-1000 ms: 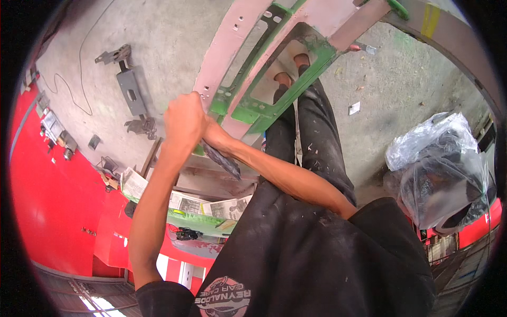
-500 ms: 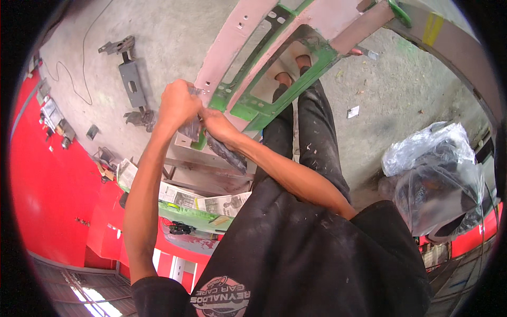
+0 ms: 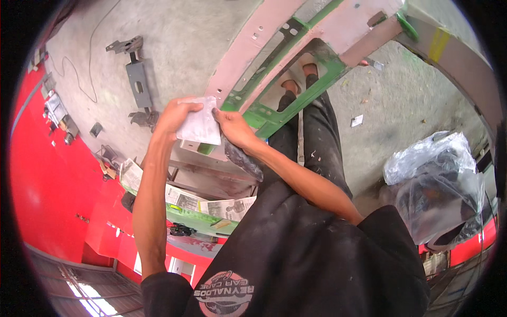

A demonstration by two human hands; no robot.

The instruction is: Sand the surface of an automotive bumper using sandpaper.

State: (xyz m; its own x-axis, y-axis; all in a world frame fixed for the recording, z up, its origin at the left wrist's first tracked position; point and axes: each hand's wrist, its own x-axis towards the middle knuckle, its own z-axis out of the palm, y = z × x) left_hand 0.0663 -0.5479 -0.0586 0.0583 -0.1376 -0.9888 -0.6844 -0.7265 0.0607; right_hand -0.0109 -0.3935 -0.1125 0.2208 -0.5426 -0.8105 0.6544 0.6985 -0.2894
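My left hand [image 3: 174,117] grips a pale, flat rectangular sheet [image 3: 199,126], thumb across its face, over the lower left end of a pink-and-green panel frame [image 3: 216,82] with cut-out openings. Close beside it, my right hand [image 3: 234,128] is closed on a dark, crumpled grey strip [image 3: 243,165] that hangs toward my lap; its thumb is at the sheet's right edge. My bare feet and dark trousers show past the panel's openings and lower edge.
A grey metal bracket [image 3: 138,84] and a cable [image 3: 71,68] lie on the concrete floor [image 3: 359,90]. Newspapers [image 3: 222,207] cover a green part below. Bundled clear plastic [image 3: 433,185] sits at right, a curved grey part [image 3: 449,50] arches above it, and a red surface [image 3: 53,190] fills the left.
The pale sheet now lies face-up between my hands, where my left fist was. My left fingers have loosened round its edge, and my right hand has shifted slightly right with the dark strip.
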